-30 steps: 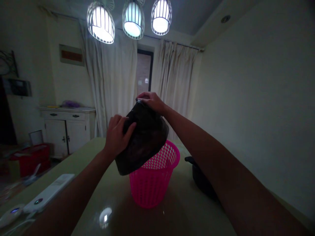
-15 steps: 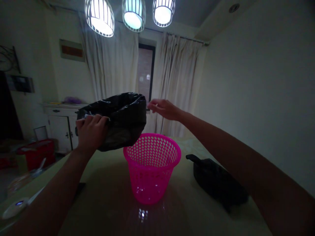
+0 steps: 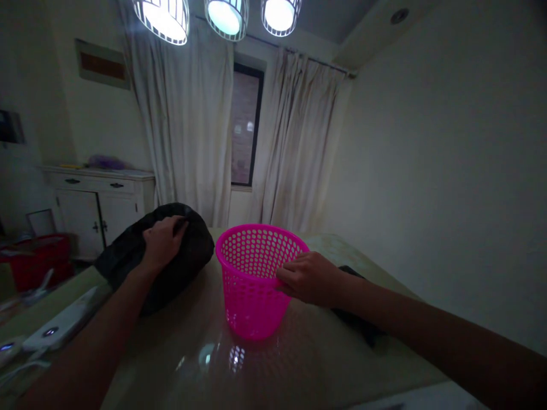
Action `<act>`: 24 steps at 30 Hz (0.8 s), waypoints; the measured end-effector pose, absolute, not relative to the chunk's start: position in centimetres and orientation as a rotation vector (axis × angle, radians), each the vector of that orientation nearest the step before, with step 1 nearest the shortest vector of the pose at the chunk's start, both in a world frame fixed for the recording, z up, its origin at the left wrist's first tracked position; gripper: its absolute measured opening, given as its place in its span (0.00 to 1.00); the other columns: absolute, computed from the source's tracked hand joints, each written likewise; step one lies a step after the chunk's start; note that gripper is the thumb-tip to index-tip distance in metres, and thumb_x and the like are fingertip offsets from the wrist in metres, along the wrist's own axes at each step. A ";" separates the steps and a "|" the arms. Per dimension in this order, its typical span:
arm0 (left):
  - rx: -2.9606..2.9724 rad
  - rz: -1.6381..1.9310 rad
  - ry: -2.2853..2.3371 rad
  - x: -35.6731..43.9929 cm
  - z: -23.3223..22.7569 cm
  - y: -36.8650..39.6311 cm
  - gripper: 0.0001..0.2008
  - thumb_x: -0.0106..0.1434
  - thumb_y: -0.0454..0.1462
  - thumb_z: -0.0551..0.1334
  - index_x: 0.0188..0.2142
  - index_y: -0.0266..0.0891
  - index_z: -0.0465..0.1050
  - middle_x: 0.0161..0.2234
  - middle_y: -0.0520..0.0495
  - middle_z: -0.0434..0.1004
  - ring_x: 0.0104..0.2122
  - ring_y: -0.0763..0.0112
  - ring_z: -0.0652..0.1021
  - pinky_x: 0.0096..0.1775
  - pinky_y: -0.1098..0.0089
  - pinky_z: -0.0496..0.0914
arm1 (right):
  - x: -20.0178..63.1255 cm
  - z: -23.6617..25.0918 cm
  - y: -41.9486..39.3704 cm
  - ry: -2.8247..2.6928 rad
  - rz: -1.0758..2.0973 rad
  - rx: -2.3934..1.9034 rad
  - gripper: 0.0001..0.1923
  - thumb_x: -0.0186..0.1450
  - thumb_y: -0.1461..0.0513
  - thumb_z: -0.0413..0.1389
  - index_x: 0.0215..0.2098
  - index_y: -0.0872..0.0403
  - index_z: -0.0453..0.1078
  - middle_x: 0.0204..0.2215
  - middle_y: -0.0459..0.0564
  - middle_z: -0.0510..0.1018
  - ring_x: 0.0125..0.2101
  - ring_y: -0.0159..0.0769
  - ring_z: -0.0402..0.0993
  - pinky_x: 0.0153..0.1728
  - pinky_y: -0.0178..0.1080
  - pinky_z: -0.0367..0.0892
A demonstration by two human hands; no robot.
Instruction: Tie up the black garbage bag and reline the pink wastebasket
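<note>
A bright pink plastic basket (image 3: 256, 307) with a perforated wall stands upright on the glossy table (image 3: 205, 364). My right hand (image 3: 310, 278) grips its rim at the near right side, fingers curled over the edge. To the left of the basket, my left hand (image 3: 164, 242) is closed on a black plastic bag (image 3: 194, 250), pinching it near the top. The bag bulges outward and rests low, at about table height. Behind my right forearm lies a dark bundle (image 3: 359, 327), mostly hidden by the arm.
At the left table edge lie a white device (image 3: 64, 322) and a cable (image 3: 25, 367). A white cabinet (image 3: 119, 202) stands beyond the table. On the floor at left is a red bag (image 3: 43, 265). Caged lamps (image 3: 226, 17) hang overhead.
My left hand has lowered the black plastic bag to the left, away from above the basket. My right hand has come down from the air onto the basket's rim.
</note>
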State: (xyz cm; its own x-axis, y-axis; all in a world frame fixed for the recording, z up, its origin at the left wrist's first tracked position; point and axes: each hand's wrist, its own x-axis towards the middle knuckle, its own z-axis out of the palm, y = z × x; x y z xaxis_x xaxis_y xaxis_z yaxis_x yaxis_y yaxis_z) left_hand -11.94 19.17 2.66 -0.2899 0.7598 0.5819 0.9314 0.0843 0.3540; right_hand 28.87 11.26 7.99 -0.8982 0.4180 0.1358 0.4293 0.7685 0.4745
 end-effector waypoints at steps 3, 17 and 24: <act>-1.971 -0.908 -2.077 -10.8 0.6 20.0 0.26 0.72 0.50 0.54 0.59 0.40 0.77 0.60 0.31 0.82 0.60 0.37 0.79 0.57 0.43 0.70 | 31.4 8.8 12.5 -2.814 -0.595 -0.764 0.25 0.79 0.42 0.50 0.44 0.54 0.74 0.39 0.51 0.84 0.37 0.40 0.81 0.35 0.40 0.59; -2.204 -1.228 -1.676 -7.9 3.5 19.0 0.29 0.71 0.55 0.54 0.56 0.39 0.79 0.55 0.32 0.84 0.56 0.40 0.82 0.58 0.46 0.73 | 47.2 -2.5 17.0 -2.525 -0.078 -2.339 0.30 0.67 0.64 0.63 0.67 0.60 0.71 0.65 0.69 0.75 0.63 0.62 0.76 0.56 0.50 0.71; -2.654 -1.389 -1.040 -0.4 3.1 12.8 0.19 0.80 0.47 0.53 0.49 0.46 0.82 0.47 0.46 0.87 0.50 0.58 0.84 0.57 0.57 0.71 | 49.4 6.0 19.4 -1.915 -0.241 -2.221 0.29 0.75 0.62 0.51 0.72 0.61 0.59 0.54 0.71 0.82 0.54 0.60 0.82 0.51 0.51 0.72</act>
